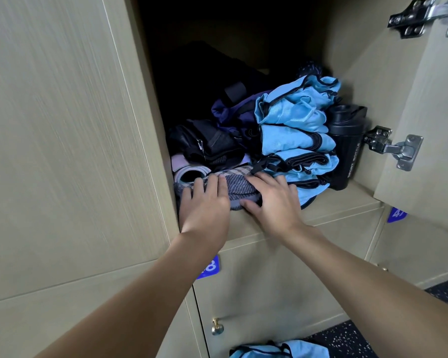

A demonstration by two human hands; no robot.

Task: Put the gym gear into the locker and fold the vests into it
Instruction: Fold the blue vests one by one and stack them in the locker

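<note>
1. Locker (347, 200): a beige wood-grain compartment that stands open, with its door (437, 125) swung out to the right on a metal hinge (393, 147).
2. Surroundings: closed beige doors lie below and to the left. The door beneath carries a blue number plate (210, 267) and a brass knob (217, 326). The floor (347, 337) is dark and speckled.
3. Contents, right side: a stack of folded blue vests (295, 125) sits on the shelf, touching a black bottle (347, 140) that stands upright against the right wall.
4. Contents, left side: a rolled mat (189, 174) lies with its end facing out and black gear (207, 143) is piled on top of it. The rear of the compartment is too dark to make out.
5. Front edge: a grey checked towel (237, 187) lies folded between the mat and the vests.
6. Outside: one loose blue vest (279, 350) shows at the bottom of the view.
7. Left hand (204, 202): palm down, fingers straight, pressing flat on the towel's left part.
8. Right hand (272, 200): fingers spread and nearly straight over the towel's right part, thumb against its front edge. Neither hand closes round anything.
</note>
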